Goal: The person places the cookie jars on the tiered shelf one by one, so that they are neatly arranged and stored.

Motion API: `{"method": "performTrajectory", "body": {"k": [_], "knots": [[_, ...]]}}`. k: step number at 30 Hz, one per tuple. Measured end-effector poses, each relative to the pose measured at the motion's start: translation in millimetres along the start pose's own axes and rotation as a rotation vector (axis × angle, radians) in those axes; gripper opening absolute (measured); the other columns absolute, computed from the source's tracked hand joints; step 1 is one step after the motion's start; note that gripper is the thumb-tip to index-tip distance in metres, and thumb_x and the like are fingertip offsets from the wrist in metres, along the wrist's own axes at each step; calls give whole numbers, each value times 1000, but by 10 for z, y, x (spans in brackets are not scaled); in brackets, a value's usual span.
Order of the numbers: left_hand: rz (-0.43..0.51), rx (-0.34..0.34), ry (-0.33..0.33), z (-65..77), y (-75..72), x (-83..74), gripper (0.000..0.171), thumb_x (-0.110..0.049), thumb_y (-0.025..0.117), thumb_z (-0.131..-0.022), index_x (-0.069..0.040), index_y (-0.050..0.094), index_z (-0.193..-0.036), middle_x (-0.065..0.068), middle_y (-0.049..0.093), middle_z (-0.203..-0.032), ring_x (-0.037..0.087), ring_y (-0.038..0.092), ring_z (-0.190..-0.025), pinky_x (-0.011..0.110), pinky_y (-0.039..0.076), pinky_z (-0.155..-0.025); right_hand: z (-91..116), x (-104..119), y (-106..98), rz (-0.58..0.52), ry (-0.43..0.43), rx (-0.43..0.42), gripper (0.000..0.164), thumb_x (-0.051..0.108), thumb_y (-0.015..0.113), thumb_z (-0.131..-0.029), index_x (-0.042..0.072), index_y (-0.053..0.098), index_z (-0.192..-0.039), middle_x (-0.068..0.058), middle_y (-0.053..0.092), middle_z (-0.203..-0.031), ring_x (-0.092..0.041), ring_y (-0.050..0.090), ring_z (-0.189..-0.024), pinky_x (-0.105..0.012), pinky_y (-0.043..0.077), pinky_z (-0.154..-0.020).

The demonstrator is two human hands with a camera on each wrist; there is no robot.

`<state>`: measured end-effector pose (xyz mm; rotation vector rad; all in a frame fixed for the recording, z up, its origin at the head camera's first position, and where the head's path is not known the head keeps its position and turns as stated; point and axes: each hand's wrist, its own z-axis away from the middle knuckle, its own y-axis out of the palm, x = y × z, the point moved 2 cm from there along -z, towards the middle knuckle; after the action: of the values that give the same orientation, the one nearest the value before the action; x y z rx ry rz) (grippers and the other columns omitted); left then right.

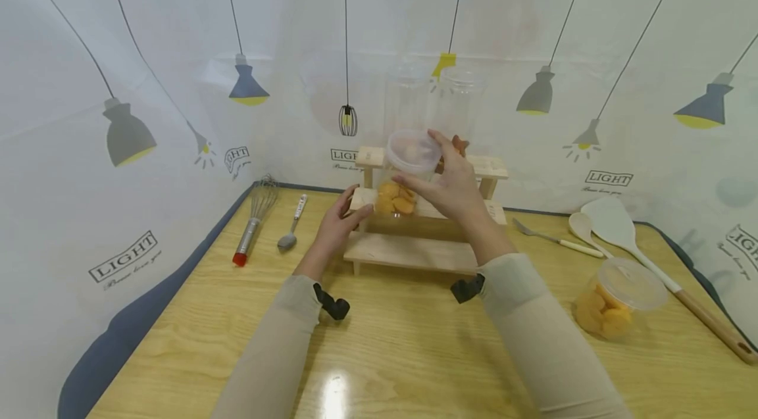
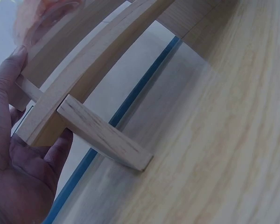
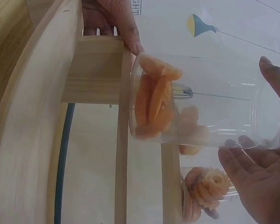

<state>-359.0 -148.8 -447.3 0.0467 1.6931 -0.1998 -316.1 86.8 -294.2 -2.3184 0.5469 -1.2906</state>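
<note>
The right hand [image 1: 453, 187] has thumb and fingers clamped round the upper part of a clear jar of orange pieces [image 3: 214, 84], its base at the left end of the middle shelf [image 1: 495, 212] of a three-tier wooden stand [image 1: 408, 252] near the table's [image 1: 403, 340] back edge. The left hand [image 1: 339, 227] grips that shelf's left end, thumb tip just beside the jar. A whisk [image 1: 251, 232] lies towards the table's back left corner, a second clear jar [image 1: 605, 310] near its right edge
</note>
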Motion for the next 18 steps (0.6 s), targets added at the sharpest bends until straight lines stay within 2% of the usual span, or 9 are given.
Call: {"method": "performTrajectory", "body": {"k": [5, 12, 18], "knots": [[6, 6, 8, 10, -3, -9, 79, -54, 69, -92, -37, 30, -158, 6, 24, -165, 31, 42, -140, 50, 44, -105, -12, 16, 53, -31, -17, 34, 107, 53, 85, -76, 11, 29, -158, -17, 51, -144, -34, 57, -124, -50, 49, -100], [4, 0, 21, -6, 5, 6, 82, -52, 71, -92, -30, 30, -160, 10, 24, -164, 32, 43, -139, 50, 45, -104, -5, 12, 98, 6, 4, 42, 106, 54, 84, -77, 14, 29, -157, -15, 52, -144, -34, 59, -123, -50, 49, -100], [17, 8, 7, -9, -7, 5, 79, -52, 70, -92, -37, 30, -158, 7, 25, -164, 31, 44, -139, 49, 44, -105, 8, -5, 120, -13, -6, 33, 104, 53, 85, -77, 16, 30, -157, -14, 52, -145, -33, 58, -124, -49, 48, -101]]}}
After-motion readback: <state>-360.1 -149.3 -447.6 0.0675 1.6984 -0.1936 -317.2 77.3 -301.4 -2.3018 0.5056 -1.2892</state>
